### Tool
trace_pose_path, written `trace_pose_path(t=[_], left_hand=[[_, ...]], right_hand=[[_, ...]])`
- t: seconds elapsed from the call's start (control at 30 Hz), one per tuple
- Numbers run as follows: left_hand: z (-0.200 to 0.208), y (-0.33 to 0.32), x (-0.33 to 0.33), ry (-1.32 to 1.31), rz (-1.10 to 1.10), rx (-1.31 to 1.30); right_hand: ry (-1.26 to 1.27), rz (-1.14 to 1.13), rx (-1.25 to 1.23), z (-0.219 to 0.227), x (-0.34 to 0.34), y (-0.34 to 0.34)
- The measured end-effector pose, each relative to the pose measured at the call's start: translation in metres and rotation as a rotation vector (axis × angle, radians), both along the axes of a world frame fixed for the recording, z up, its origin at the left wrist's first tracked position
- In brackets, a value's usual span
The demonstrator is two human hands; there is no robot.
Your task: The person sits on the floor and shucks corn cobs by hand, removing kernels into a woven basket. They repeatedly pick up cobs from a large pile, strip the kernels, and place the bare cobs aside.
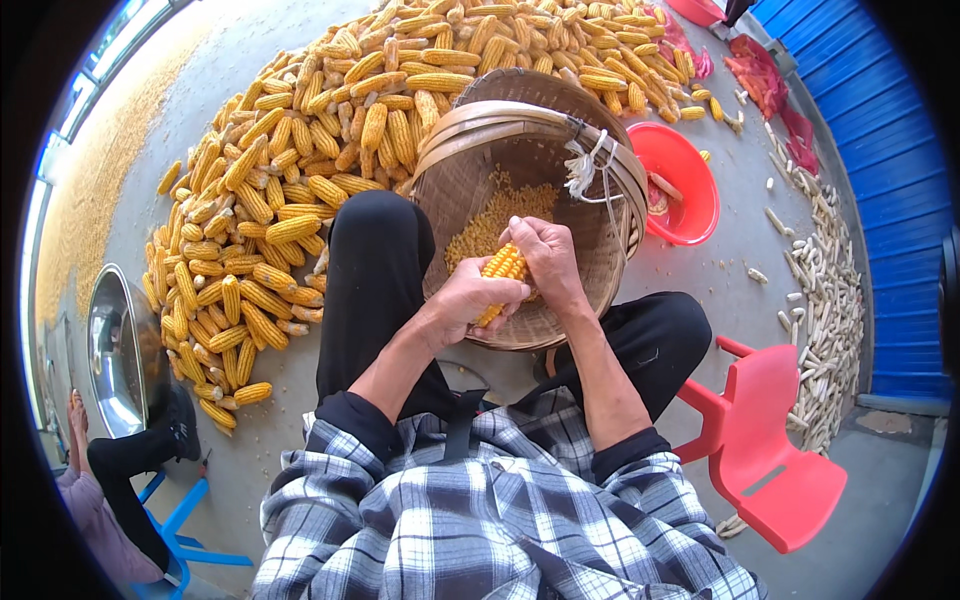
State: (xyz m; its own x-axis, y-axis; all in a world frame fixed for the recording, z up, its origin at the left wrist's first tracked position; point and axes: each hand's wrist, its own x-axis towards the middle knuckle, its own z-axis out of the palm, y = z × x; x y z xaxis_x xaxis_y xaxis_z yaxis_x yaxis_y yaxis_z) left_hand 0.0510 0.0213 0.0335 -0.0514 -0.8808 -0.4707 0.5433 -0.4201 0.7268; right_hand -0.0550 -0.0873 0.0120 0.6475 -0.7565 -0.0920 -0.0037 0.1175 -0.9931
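Note:
Between my knees stands a woven bamboo basket (470, 130) with loose yellow kernels (500, 215) on its bottom. Over its near side I hold a corn cob (506, 264), tilted, with rows of kernels showing on it. My left hand (468, 296) is wrapped around the cob's lower part, thumb across it. My right hand (548, 258) is closed at the cob's upper end, its fingers and thumb pressed on the kernels. A white cord (590, 165) is knotted on the basket's right rim.
A large heap of yellow cobs (290, 190) spreads left and beyond the basket. Right of it are a red basin (690, 185), a red plastic chair (765, 440) and stripped cobs (825, 280) along a blue wall (890, 200). At left, a metal basin (115, 350) stands near another person (110, 510).

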Motion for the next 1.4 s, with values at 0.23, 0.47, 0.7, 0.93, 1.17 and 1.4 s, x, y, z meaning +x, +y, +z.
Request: trace_pose_path(t=[0.23, 0.47, 0.7, 0.93, 1.17, 1.4], left_hand=[[-0.001, -0.006, -0.003, -0.252, 0.037, -0.026], [0.007, 0.001, 0.006, 0.177, -0.008, -0.038], [0.002, 0.001, 0.004, 0.213, -0.009, -0.028], [-0.003, 0.0, 0.005, 0.262, -0.011, 0.002], [-0.006, -0.002, 0.001, 0.131, -0.036, 0.007], [-0.011, -0.007, 0.001, -0.232, 0.004, -0.047]], right_hand=[[-0.062, 0.111, 0.087, 0.009, -0.005, 0.001], [-0.057, 0.182, 0.143, 0.021, -0.015, 0.003], [-0.128, 0.171, 0.346, 0.029, -0.016, 0.006], [-0.069, 0.148, 0.299, 0.022, -0.015, 0.005], [-0.034, 0.102, 0.039, 0.004, -0.008, 0.006], [-0.097, 0.1, 0.289, 0.004, -0.009, 0.004]])
